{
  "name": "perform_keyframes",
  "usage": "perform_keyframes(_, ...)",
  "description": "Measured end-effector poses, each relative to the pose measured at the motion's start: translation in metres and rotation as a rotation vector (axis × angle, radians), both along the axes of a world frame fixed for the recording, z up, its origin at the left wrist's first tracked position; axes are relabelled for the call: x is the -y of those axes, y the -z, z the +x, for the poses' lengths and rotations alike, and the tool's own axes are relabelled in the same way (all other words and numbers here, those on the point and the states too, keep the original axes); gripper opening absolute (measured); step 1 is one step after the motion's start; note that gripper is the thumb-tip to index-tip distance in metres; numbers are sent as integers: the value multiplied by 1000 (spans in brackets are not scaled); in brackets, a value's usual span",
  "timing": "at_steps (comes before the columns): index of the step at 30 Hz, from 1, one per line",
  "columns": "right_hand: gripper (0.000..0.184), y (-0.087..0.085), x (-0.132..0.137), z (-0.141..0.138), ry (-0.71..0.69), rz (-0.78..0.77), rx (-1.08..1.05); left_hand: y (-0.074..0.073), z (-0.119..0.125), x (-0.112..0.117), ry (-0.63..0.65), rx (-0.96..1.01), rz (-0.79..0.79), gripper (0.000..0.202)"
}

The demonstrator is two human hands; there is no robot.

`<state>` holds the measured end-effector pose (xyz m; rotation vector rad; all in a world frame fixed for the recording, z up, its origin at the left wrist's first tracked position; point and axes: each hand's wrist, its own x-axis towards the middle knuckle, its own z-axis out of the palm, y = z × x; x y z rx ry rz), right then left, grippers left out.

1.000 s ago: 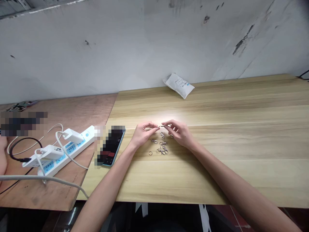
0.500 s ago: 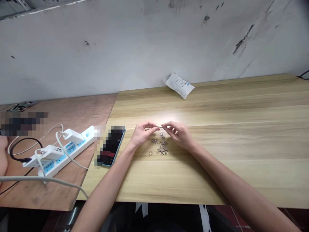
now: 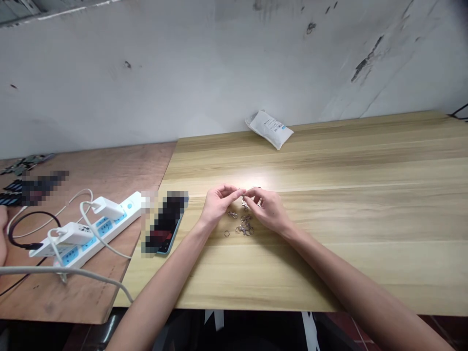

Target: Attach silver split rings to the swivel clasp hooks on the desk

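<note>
My left hand and my right hand meet above the pale wooden table, their fingertips pinching a small metal clasp that is partly hidden by my fingers. Just below my hands lies a loose heap of silver swivel clasps. A single clasp sits apart beneath my left hand, and a split ring lies at the heap's left side.
A phone in a blue case, its screen blurred out, lies left of my hands. A white packet rests against the wall. On a lower plywood table stand a white power strip with chargers and cables. Someone's hand shows at the left edge.
My hands have drawn closer together, and the right hand has shifted left over the clasps. The view has tilted slightly.
</note>
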<state>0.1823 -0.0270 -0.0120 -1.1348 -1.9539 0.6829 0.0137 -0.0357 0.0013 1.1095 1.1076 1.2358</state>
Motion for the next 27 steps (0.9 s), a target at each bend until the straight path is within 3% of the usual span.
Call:
perform_keyframes(4, 17, -3, -3, 2, -78, -147, -200, 1, -3, -1, 17, -2, 31, 24)
perform_keyframes(11, 19, -5, -3, 2, -142, -176, -234, 1, -2, -2, -73, -34, 51, 31)
perform_keyframes(14, 20, -4, -4, 2, -157, -205, -261, 2, -2, -2, -49, -19, 29, 40)
perform_keyframes(21, 24, -8, -9, 10, -269, -351, -287, 3, -10, -4, 22, -151, 120, 24)
perform_keyframes(24, 26, -17, -13, 19, -384, -497, -264, -6, -19, -4, 62, -294, 241, 18)
perform_keyframes(27, 27, -28, -17, 28, -449, -649, -218, -15, -26, -3, 148, -626, 488, 11)
